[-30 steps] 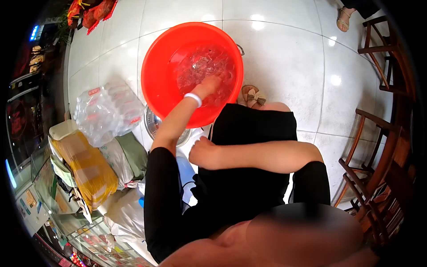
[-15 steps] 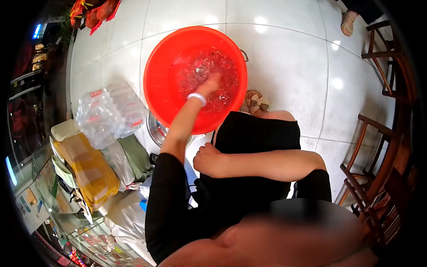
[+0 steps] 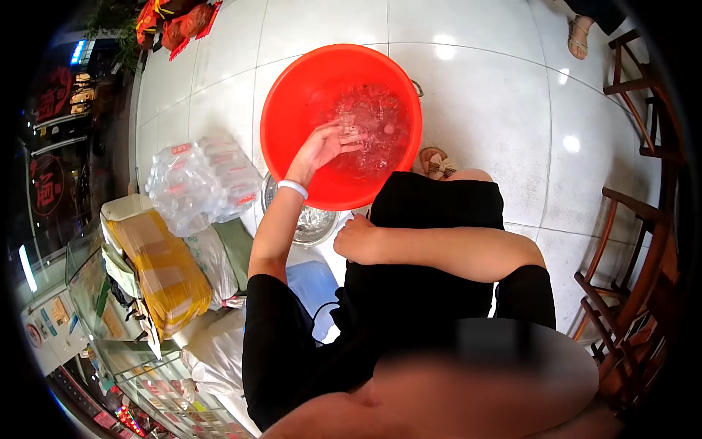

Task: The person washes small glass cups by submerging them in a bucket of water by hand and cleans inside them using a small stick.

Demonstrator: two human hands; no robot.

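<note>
A large red basin [image 3: 292,95] stands on the floor, with water and a mass of small, shiny, translucent pieces [image 3: 376,128] whose kind I cannot make out. Over its near left side is my left hand [image 3: 325,146], a white bracelet [image 3: 292,189] round the wrist. The fingers stretch out towards the pieces, and I see nothing held in them. My right hand [image 3: 356,238] lies in a loose fist on my black-clothed lap, near the basin's lower rim. Its palm is hidden, and nothing shows in it. Below the rim, a metal colander [image 3: 314,225] is partly covered by the basin and my left arm.
Plastic-wrapped bottles [image 3: 201,186] lie left of the basin. Closer in are a yellow taped parcel [image 3: 161,267] and white bags [image 3: 216,358]. Wooden chairs [image 3: 621,271] line the right side. Another person's sandalled foot [image 3: 578,38] is at the top right.
My left hand has come up out of the water and drawn back towards the basin's near left side, its fingers now in view. My right hand stays on my lap. The view has shifted slightly.
</note>
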